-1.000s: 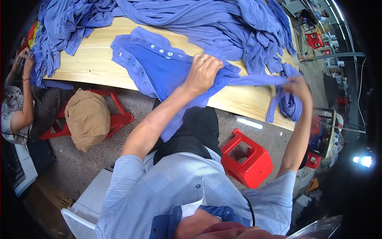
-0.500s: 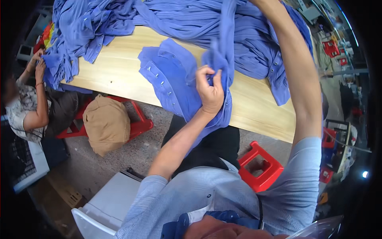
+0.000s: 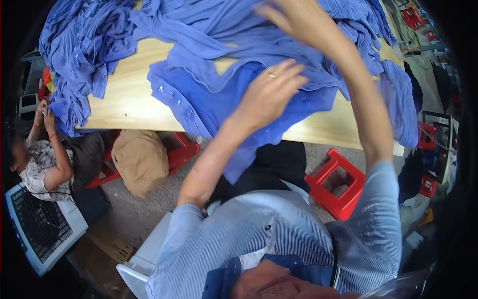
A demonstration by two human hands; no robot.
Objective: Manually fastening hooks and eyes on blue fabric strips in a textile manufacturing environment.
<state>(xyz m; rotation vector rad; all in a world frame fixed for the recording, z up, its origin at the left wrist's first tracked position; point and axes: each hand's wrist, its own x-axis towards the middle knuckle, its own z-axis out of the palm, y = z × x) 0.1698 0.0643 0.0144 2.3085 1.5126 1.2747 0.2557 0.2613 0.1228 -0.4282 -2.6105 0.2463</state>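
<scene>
A blue-violet garment piece [image 3: 206, 102] lies spread at the table's front edge. Small shiny fasteners dot its curved left border, and one corner hangs over the edge above my lap. On top of it rests my left hand [image 3: 269, 94], palm down, fingers stretched and slightly apart, with a ring on one finger. Farther off, my right hand [image 3: 298, 22] is over a heap of similar blue-violet garments [image 3: 204, 27]. Its fingers are smeared by motion and partly beyond the top of the picture, so I cannot tell whether it holds cloth.
Another garment heap [image 3: 82, 45] covers the wooden table's [image 3: 117, 102] left end. A person [image 3: 52, 172] sits there, handling blue cloth. A red stool [image 3: 356, 182] stands below the front edge. A brown cloth bundle [image 3: 139, 162] sits on another red stool. A pale chair [image 3: 149, 244] is at lower left.
My left hand has let go of the bunched cloth it pinched and now lies flat on it. The garment is spread wider rightward. My right hand has come leftward into view over the heap.
</scene>
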